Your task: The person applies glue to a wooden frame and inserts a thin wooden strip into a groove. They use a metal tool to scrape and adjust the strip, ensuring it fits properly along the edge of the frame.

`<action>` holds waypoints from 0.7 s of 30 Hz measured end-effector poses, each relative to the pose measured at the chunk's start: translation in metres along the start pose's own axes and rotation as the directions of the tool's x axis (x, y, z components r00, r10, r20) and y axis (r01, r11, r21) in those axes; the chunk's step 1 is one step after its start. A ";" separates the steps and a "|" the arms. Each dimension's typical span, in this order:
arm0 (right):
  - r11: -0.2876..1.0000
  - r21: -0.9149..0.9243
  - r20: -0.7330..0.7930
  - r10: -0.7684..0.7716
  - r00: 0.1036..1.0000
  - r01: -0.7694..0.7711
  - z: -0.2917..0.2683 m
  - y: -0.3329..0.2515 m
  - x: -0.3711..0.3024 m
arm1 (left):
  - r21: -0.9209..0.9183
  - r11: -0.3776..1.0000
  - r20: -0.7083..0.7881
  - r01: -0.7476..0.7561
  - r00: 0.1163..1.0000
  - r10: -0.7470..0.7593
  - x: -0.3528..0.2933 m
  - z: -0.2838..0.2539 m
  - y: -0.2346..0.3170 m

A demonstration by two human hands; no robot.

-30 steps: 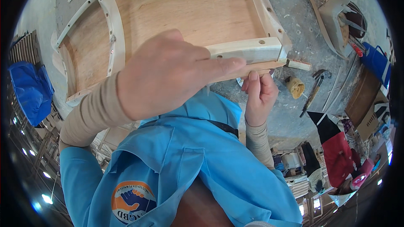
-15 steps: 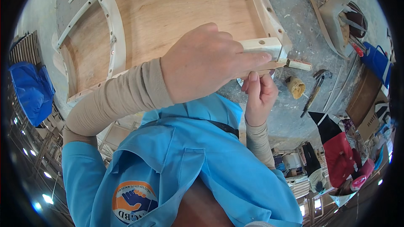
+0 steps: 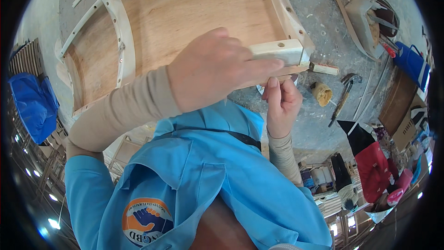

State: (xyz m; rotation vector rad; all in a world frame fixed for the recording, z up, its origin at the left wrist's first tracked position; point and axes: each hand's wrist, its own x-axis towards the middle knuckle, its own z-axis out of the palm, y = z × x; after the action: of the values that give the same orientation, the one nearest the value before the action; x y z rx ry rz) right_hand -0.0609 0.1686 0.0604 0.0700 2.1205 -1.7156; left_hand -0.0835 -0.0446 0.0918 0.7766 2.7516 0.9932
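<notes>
A curved wooden frame (image 3: 125,41) with a plywood panel (image 3: 199,9) lies in front of me. At its near right corner is a pale rail (image 3: 277,51) with a round hole, and a thin wooden strip (image 3: 296,69) runs along its near side. My left hand (image 3: 208,69), slightly blurred, reaches across from the left. Its index finger is stretched along the rail's near side by the strip; its thumb and other fingertips are hidden. Just below, my right hand (image 3: 283,104) is closed, thumb and fingers pinching the strip's near edge.
Right of the corner lie a small wood block (image 3: 324,68), a cup with yellowish paste (image 3: 322,93) and a hammer (image 3: 344,97). Farther right are a curved wooden part (image 3: 363,23) and a blue bag (image 3: 411,62). Another blue bag (image 3: 34,106) hangs at far left.
My left hand has slid a little leftward along the rail, its index fingertip now farther from the rail's end. My right hand still pinches the strip. The whole view has shifted slightly.
</notes>
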 end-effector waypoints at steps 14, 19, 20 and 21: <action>1.000 -0.001 -0.018 0.029 0.999 -0.029 0.002 -0.006 -0.001 | 0.073 0.997 0.026 0.021 0.999 -0.023 -0.021 -0.007 0.001; 0.998 -0.019 0.007 0.057 0.998 -0.057 -0.001 -0.007 -0.003 | 0.075 0.997 0.026 0.030 0.999 -0.032 -0.029 -0.008 -0.001; 0.998 -0.013 0.005 0.061 0.998 -0.061 -0.001 -0.008 -0.003 | 0.078 0.996 0.029 0.031 0.999 -0.034 -0.030 -0.008 0.000; 0.998 -0.008 0.002 0.064 0.998 -0.064 0.000 -0.009 -0.003 | 0.081 0.996 0.031 0.033 0.999 -0.036 -0.031 -0.009 0.000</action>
State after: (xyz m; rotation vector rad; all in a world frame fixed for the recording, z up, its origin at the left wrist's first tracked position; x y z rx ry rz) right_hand -0.0611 0.1668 0.0698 0.1325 2.0997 -1.6698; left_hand -0.0592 -0.0653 0.0968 0.7474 2.7823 0.8598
